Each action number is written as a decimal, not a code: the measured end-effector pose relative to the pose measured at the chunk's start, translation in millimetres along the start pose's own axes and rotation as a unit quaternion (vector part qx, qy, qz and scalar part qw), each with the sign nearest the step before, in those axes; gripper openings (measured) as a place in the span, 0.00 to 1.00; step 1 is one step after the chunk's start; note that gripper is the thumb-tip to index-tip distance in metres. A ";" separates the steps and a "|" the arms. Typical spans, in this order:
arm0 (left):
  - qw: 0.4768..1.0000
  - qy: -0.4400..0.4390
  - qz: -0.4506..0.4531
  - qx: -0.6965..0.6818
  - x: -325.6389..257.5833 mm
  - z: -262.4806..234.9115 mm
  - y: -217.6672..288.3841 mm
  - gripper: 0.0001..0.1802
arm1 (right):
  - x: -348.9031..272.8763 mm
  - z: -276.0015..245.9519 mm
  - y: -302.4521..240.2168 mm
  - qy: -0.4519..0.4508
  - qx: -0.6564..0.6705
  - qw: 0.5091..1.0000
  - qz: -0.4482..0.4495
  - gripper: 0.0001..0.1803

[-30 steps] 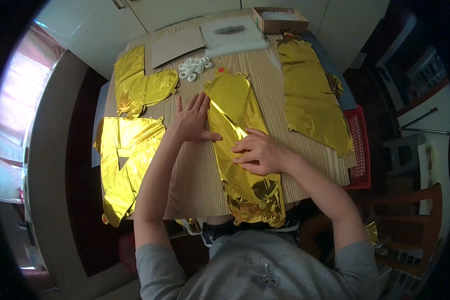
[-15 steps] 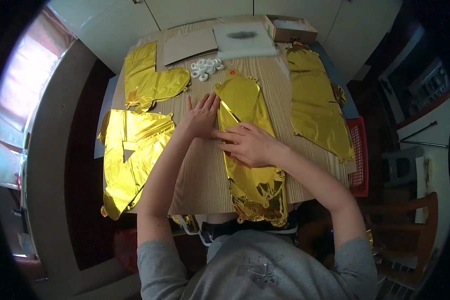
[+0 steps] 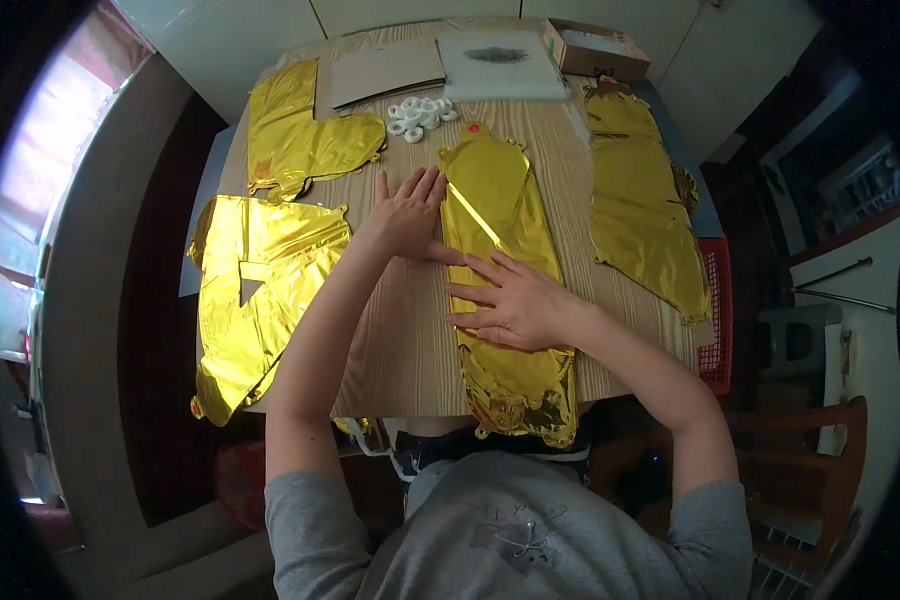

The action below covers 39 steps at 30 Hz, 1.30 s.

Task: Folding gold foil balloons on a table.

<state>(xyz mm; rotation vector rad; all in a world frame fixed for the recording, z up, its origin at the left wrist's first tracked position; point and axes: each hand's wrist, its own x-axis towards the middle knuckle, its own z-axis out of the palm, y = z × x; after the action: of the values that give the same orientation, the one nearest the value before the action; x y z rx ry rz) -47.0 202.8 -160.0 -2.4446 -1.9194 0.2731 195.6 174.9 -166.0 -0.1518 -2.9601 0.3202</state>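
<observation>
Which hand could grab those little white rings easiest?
Probably the left hand: its fingertips lie just below the white rings. The right hand rests lower, flat on the gold foil balloon.

Shiny gold foil balloons (image 3: 500, 250), pale wood-grain table (image 3: 410, 340)

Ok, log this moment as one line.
left hand: flat on table, at foil balloon edge | right hand: flat on foil balloon | balloon: flat, deflated
</observation>
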 end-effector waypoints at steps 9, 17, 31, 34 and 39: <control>1.000 -0.010 -0.008 -0.003 -0.1 -1.5 0.2 0.76 | -7.8 4.2 -11.1 -0.013 0.014 1.000 -0.008 0.21; 1.000 -0.015 -0.014 0.008 4.0 -1.5 -0.6 0.75 | -14.4 5.4 -15.9 0.004 0.019 1.000 -0.015 0.21; 0.975 0.203 -0.092 -0.018 39.0 31.8 -26.9 0.54 | -15.6 2.4 -18.7 -0.055 -0.022 0.998 -0.018 0.24; 0.973 0.188 -0.135 0.004 46.8 25.2 -24.6 0.53 | -16.9 5.3 -18.2 -0.017 -0.014 1.000 -0.022 0.22; 0.971 0.168 -0.171 -0.003 55.8 16.8 -28.6 0.52 | -18.0 12.9 -18.4 -0.017 -0.048 0.999 -0.017 0.23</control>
<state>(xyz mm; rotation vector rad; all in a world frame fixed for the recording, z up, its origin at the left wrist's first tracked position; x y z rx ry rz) -64.3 262.0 -179.9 -1.9512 -2.1233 -0.1470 209.6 152.3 -177.0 -0.1082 -3.0088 0.1780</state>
